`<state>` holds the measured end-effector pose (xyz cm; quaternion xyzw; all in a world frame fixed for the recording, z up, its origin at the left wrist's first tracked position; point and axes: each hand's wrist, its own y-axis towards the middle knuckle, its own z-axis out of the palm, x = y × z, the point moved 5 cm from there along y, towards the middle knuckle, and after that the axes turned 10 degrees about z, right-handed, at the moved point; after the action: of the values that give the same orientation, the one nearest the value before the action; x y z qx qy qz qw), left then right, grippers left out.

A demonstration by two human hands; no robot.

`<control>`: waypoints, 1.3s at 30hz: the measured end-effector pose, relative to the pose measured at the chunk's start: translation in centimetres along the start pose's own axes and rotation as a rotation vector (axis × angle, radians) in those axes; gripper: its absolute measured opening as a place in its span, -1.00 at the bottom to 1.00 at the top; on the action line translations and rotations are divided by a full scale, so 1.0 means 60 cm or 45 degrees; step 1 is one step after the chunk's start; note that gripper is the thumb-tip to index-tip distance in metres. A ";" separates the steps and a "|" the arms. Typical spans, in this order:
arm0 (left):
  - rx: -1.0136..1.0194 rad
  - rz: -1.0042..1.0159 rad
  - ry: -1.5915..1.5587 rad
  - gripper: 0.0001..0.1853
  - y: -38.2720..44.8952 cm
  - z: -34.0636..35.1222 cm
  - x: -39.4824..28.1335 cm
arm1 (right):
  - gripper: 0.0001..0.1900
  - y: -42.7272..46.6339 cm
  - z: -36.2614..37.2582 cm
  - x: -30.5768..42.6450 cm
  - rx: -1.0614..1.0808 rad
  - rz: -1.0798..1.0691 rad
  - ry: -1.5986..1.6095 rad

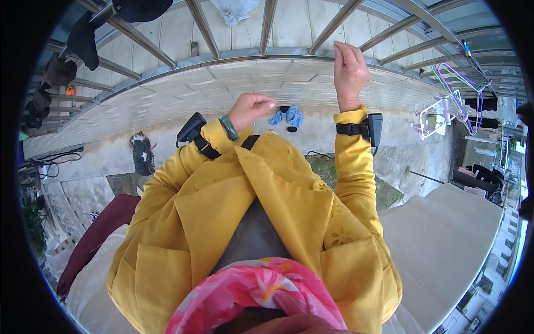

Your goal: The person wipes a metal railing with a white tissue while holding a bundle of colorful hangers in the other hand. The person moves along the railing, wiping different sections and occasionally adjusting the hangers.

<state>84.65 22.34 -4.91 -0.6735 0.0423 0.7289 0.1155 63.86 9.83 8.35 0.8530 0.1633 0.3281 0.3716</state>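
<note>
My left hand (252,110) is held in front of the yellow jacket (217,188), its thumb and forefinger close together. A green bangle (228,128) and a black strapped device (192,128) are on that arm. My right hand (351,75) is raised farther out, near the lower rail of the metal railing, with its fingertips pinched. Whether either hand pinches something thin cannot be made out. Another black device (374,128) is strapped at the right wrist. Beyond the left fingertips, lower down, blue-and-black items (294,117) are in view.
Metal railing bars (267,27) cross the top above a tiled wall (250,75). Dark items (83,41) hang at upper left, coloured hangers (459,96) and a white clip rack (434,119) at right. A pale flat surface (438,246) lies at lower right, a maroon cloth (98,242) at left.
</note>
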 end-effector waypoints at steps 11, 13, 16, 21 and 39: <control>-0.095 -0.160 -0.084 -0.68 -0.083 -0.112 0.052 | -0.74 0.002 -0.006 0.062 0.204 0.050 -0.173; -0.128 -0.163 -0.115 -0.68 -0.100 -0.134 0.062 | -0.72 -0.009 -0.026 0.113 0.219 0.255 0.050; -0.168 -0.199 -0.200 -0.69 -0.120 -0.161 0.078 | -0.73 -0.033 0.035 0.224 0.412 0.190 0.578; -0.143 -0.219 -0.157 -0.69 -0.138 -0.186 0.086 | -0.68 0.011 0.199 0.289 0.361 0.277 0.813; -0.261 -0.252 -0.196 -0.64 -0.274 -0.316 0.127 | -0.74 0.080 0.455 0.268 0.756 -0.029 0.448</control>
<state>106.30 34.99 -12.59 -0.6248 -0.1076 0.7639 0.1204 94.36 0.64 5.10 0.8523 0.3229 0.4043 0.0771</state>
